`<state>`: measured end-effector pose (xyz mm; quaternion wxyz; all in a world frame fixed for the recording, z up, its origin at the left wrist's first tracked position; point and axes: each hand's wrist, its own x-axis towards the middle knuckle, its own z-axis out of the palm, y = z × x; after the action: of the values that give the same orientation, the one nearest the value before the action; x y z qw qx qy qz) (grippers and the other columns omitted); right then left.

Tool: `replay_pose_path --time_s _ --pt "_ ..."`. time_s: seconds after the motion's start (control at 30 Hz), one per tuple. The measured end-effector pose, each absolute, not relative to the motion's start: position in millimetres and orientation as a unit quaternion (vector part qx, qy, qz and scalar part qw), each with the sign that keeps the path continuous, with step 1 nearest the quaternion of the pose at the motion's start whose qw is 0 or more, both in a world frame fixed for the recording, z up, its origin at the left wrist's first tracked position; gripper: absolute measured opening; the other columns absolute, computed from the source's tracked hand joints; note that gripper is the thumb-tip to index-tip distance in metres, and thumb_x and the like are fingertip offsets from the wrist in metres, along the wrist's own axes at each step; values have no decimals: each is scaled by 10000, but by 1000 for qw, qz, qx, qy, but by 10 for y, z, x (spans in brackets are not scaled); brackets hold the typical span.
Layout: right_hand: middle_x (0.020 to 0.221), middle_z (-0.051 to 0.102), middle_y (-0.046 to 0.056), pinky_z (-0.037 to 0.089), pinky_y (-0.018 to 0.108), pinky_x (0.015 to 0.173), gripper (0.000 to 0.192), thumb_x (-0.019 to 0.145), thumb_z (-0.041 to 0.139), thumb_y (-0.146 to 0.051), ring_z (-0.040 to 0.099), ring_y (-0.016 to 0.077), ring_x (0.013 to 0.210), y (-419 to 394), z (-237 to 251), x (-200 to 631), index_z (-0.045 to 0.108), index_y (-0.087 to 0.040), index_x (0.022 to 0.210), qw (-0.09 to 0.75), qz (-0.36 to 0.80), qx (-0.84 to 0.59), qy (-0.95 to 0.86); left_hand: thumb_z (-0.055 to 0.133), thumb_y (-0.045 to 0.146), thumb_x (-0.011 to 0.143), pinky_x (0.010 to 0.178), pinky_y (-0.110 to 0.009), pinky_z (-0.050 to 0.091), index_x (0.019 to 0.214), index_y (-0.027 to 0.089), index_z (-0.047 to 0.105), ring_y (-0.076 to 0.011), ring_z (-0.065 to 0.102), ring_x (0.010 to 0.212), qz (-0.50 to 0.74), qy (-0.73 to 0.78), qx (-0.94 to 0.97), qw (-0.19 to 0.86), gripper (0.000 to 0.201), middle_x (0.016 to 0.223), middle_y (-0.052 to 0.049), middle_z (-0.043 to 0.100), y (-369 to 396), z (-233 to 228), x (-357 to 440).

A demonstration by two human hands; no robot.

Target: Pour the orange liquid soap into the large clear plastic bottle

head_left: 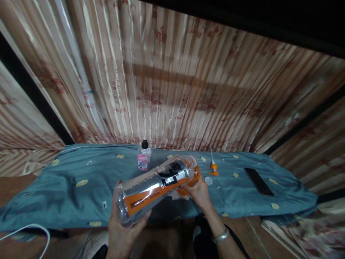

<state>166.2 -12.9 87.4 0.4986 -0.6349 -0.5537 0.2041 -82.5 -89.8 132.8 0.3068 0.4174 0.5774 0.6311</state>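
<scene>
A large clear plastic bottle (151, 190) with an orange and silver label lies tilted across the middle, its mouth toward the right. Around its base end wraps my left hand (125, 225). My right hand (199, 192) is closed on an orange bottle (196, 175), partly hidden behind the clear bottle's neck. Whether the two mouths touch, I cannot tell. Beyond my right hand lie an orange pump top (214, 167) with a pale tube and a round whitish cap (208, 180). Something pale (176, 196) shows beneath the bottles, too unclear to name.
A small bottle (144, 160) with a black cap and pink label stands at the back. On the right lies a black phone-like slab (258, 181). A teal patterned cloth (88, 196) covers the surface, with a curtain (167, 90) behind. A white cable (44, 230) curls at lower left.
</scene>
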Motion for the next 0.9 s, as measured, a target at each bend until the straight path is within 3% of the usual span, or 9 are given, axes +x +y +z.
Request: replay_pose_path --time_s 0.2,0.5,0.7,0.9 --pt "1208 786 132 610 472 971 858 681 811 -421 756 351 1123 -125 860 1669 495 -182 1441 496 198 -640 -553 882 442 653 1085 -609 504 1559 375 436 -352 733 1125 636 573 412 313 1012 1261 -23 751 -907 1381 -803" --pt "1174 797 130 611 471 958 866 663 809 -408 764 357 1094 -125 868 1675 499 -177 1438 482 199 -653 -550 880 477 665 1100 -596 489 1578 288 420 -338 725 1141 634 571 414 318 1040 1290 -84 737 -911 1375 -817" --pt "1196 789 124 617 451 944 805 670 816 -387 762 346 1105 -124 855 1671 526 -193 1395 490 188 -648 -552 902 435 643 1079 -604 508 1553 349 452 -351 727 1146 641 563 408 325 1018 1311 -54 734 -906 1362 -816" --pt "1150 799 123 633 447 889 819 679 797 -407 771 351 1071 -125 850 1672 506 -179 1410 488 197 -644 -556 912 481 606 1069 -584 520 1553 318 449 -340 746 1108 648 560 392 337 1067 1243 -55 765 -917 1442 -778"
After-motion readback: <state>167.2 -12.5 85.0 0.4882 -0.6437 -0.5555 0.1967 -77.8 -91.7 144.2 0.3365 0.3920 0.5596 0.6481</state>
